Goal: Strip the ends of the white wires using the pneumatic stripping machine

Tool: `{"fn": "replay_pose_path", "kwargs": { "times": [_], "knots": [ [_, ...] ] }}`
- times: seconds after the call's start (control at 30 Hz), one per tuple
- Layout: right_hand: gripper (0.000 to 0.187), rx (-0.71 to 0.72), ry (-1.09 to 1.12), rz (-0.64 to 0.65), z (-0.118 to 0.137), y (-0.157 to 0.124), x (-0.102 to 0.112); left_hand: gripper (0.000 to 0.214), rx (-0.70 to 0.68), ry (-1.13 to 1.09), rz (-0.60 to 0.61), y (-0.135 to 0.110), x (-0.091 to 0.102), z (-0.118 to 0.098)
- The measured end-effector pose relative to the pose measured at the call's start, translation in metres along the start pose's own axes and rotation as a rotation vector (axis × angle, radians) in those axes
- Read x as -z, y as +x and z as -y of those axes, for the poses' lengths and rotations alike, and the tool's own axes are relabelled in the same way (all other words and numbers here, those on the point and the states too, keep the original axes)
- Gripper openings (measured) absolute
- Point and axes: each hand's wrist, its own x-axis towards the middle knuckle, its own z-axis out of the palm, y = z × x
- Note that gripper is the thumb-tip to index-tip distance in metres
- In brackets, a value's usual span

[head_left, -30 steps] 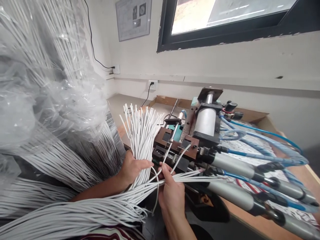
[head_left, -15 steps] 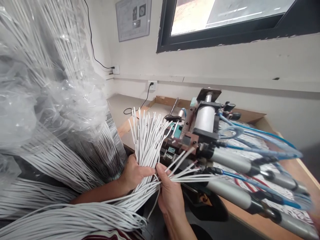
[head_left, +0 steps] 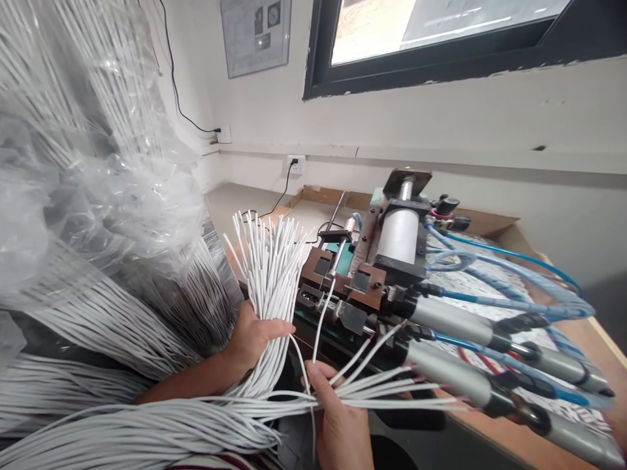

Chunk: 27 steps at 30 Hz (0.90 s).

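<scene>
A thick upright bundle of white cables (head_left: 274, 274) is gripped by my left hand (head_left: 252, 339), its thumb lying across the front. To the right and a little lower, my right hand (head_left: 337, 411) is closed on several white cables (head_left: 386, 385) whose ends fan out to the right. One single white cable (head_left: 321, 320) rises from the right fingertips, its tip at the jaws of the pneumatic machine (head_left: 343, 294). Some of the fanned ends look stripped, though they are blurred. The right palm side is hidden.
Long white cables (head_left: 122, 431) run across my lap, and more hang in plastic film (head_left: 151, 202) on the left. Metal cylinders (head_left: 455, 320) with blue air hoses (head_left: 519, 261) stick out to the right. A wooden bench edge (head_left: 519, 424) borders the machine.
My right hand has moved down and away from the left hand, drawing out a single cable that now stands at the machine jaws. The left hand and its bundle have shifted slightly left.
</scene>
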Motion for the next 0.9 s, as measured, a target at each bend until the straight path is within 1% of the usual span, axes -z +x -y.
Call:
{"fn": "replay_pose_path", "kwargs": {
  "times": [0.13,0.23,0.37,0.47,0.57,0.6,0.67,0.77,0.8,0.83,0.87,0.9],
  "knots": [
    [0.03,-0.051,-0.019,-0.036,0.001,-0.003,0.002,0.026,-0.015,-0.033,-0.002,0.0,-0.002,-0.001],
    [0.029,-0.063,-0.02,-0.018,0.0,-0.001,0.002,0.024,-0.03,-0.042,-0.015,-0.001,-0.003,-0.002],
    [0.029,-0.025,-0.035,0.035,-0.002,0.004,0.001,0.025,-0.05,-0.048,0.002,-0.003,-0.003,-0.006],
    [0.029,0.038,-0.12,0.078,-0.003,0.01,0.003,0.029,-0.067,-0.061,0.023,-0.004,-0.003,-0.008],
    [0.031,0.145,-0.302,0.093,-0.01,0.017,0.006,0.028,-0.042,-0.069,0.059,-0.006,-0.002,-0.007],
    [0.032,0.155,-0.369,0.102,-0.016,0.019,0.007,0.026,-0.024,-0.077,0.074,-0.006,-0.002,-0.005],
    [0.037,0.108,-0.482,0.159,-0.033,0.021,0.01,0.022,0.002,-0.102,0.102,-0.006,-0.001,-0.001],
    [0.046,-0.079,-0.665,0.308,-0.058,0.023,0.023,0.018,0.008,-0.114,0.136,-0.004,0.0,0.005],
    [0.051,-0.147,-0.785,0.342,-0.061,0.025,0.03,0.018,0.007,-0.102,0.139,-0.004,0.001,0.007],
    [0.054,-0.181,-0.934,0.357,-0.06,0.028,0.037,0.018,0.005,-0.085,0.138,-0.003,0.001,0.008],
    [0.054,-0.142,-1.09,0.334,-0.055,0.031,0.042,0.019,0.001,-0.067,0.133,-0.002,0.002,0.008],
    [0.048,-0.099,-1.148,0.272,-0.045,0.035,0.046,0.021,-0.005,-0.049,0.127,-0.002,0.002,0.008]
  ]
}}
